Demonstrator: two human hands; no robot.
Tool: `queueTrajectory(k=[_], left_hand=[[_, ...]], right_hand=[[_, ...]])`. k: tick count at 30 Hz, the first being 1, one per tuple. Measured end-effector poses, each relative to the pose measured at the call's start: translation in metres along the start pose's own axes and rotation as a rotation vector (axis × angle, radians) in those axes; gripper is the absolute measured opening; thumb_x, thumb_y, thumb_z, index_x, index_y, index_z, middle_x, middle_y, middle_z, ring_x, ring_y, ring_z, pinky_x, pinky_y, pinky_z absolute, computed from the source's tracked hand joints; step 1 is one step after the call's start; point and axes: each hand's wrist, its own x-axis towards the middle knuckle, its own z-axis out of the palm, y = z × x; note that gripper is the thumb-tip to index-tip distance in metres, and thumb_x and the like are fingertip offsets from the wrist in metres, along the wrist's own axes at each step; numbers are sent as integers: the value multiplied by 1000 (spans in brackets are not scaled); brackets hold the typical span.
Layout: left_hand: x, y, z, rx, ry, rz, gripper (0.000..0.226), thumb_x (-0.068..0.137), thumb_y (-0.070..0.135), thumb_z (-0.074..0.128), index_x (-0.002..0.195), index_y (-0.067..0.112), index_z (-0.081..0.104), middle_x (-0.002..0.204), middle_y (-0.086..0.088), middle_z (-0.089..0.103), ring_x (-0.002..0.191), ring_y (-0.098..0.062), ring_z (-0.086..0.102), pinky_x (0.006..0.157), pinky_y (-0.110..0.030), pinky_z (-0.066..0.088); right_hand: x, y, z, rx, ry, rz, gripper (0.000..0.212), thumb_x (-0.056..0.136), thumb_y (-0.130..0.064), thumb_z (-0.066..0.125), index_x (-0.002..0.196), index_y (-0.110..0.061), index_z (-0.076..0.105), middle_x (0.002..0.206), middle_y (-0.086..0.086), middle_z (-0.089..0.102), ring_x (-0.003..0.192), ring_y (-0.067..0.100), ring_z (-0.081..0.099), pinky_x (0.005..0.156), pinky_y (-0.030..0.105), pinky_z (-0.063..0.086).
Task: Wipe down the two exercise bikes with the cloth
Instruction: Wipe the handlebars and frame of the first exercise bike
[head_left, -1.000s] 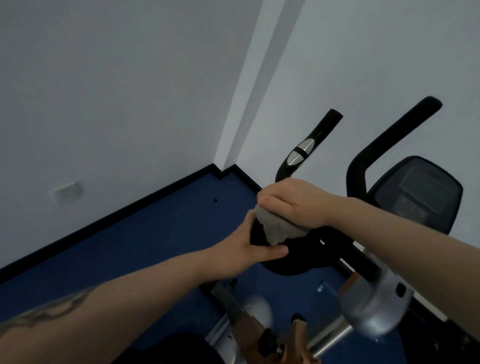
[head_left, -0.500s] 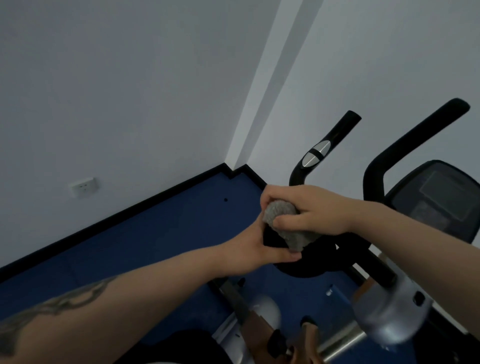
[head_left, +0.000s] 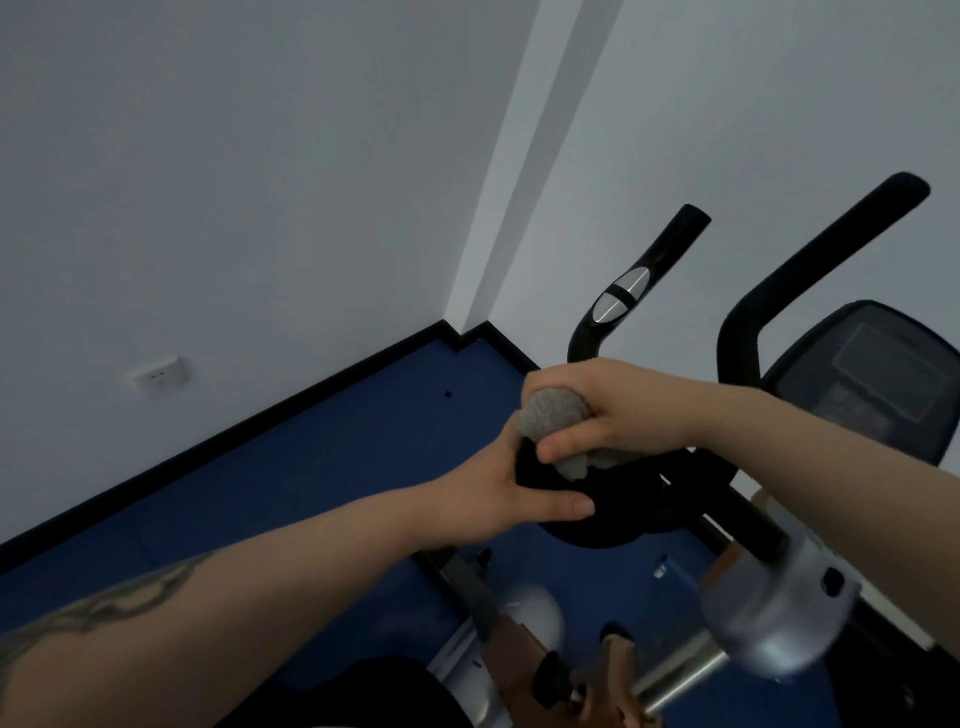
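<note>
White walls met in a corner above a dark blue floor (head_left: 322, 467) edged with a black skirting board, and a socket (head_left: 157, 375) sat low on the left wall. One exercise bike (head_left: 779, 618) stood close against the right wall, its two black handlebars (head_left: 644, 275) rising past the console (head_left: 872, 374); a second bike was not in view. The right hand (head_left: 597, 410) was curled round the bunched grey cloth (head_left: 553, 415), pressing it onto the narrow end of the black saddle (head_left: 613, 514). The left hand (head_left: 498, 499) held that same end from below and to the side, thumb laid across the saddle and the other fingers hidden behind it. The risks looked small but real. With the cloth balled up so tightly, only a small patch seemed to touch the saddle, so strokes could miss the edges and underside. Both hands crowded the same spot, so a firm swipe might drive the cloth into the left thumb or push the saddle round if its post was loose. Working head-down near the handlebars, a forward lean might bring the person against them. Handlebars and console looked as yet unwiped, though that could not be told for certain.
</note>
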Motion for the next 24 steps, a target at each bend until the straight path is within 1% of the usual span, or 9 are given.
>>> queueTrajectory(k=[5, 8, 10, 13, 15, 18, 19, 21, 24], left_hand=[[-1, 1, -1, 11, -3, -41, 74, 78, 24, 78, 135, 25, 30, 131, 2, 48, 121, -2, 52, 102, -31, 48], [0, 2, 0, -19, -16, -25, 84, 83, 13, 76, 147, 22, 21, 142, -6, 47, 132, -14, 47, 110, -41, 41], [0, 3, 0, 3, -25, -14, 85, 84, 13, 75, 148, 21, 21, 142, -7, 47, 133, -17, 47, 111, -43, 40], [-2, 3, -2, 77, -11, -4, 77, 82, 21, 77, 141, 22, 28, 138, -5, 47, 128, -11, 49, 105, -35, 45], [-3, 3, -2, 131, 35, 3, 72, 79, 29, 79, 135, 26, 35, 134, 0, 48, 123, -5, 51, 102, -30, 47], [-2, 7, -3, 154, 79, 41, 80, 72, 33, 84, 138, 22, 40, 133, -2, 53, 125, -15, 53, 104, -41, 46], [-1, 10, -4, 164, 74, 53, 80, 71, 33, 86, 137, 24, 42, 132, 0, 57, 124, -16, 54, 104, -39, 46], [0, 18, -6, 222, 68, 74, 68, 69, 33, 87, 126, 39, 51, 122, 12, 63, 117, -6, 59, 97, -25, 49], [-2, 31, -7, 344, 47, 89, 53, 65, 39, 86, 104, 59, 54, 107, 28, 63, 101, 7, 61, 80, -10, 48]], right_hand=[[-23, 8, -9, -29, 36, 51, 28, 82, -61, 57, 98, -39, 56, 82, -16, 67, 75, -1, 63, 67, 15, 47], [-5, 2, 2, -122, 45, 31, 23, 85, -53, 63, 93, -34, 53, 77, -26, 61, 73, -6, 58, 63, 12, 41], [-4, 1, 6, -147, 82, 26, 22, 85, -51, 64, 95, -34, 54, 81, -32, 59, 77, -8, 57, 65, 10, 40], [-24, 4, 7, -64, 140, 74, 27, 83, -61, 55, 100, -40, 54, 86, -22, 64, 83, -5, 60, 70, 13, 44], [-31, 3, 8, -38, 153, 107, 27, 80, -65, 50, 94, -42, 53, 82, -18, 64, 80, -5, 60, 68, 14, 42], [-14, -7, 5, -191, 99, 150, 29, 86, -62, 53, 96, -34, 54, 77, -16, 61, 74, -2, 57, 65, 17, 40], [-9, -10, 6, -250, 85, 156, 32, 87, -62, 53, 96, -32, 54, 76, -15, 59, 73, -2, 55, 65, 19, 41], [-12, -10, 10, -248, 135, 165, 32, 87, -63, 52, 97, -32, 53, 76, -17, 58, 74, -3, 55, 67, 19, 42], [-36, -3, 21, -38, 224, 265, 43, 84, -68, 46, 109, -34, 52, 89, -15, 64, 84, 0, 59, 78, 23, 46]])
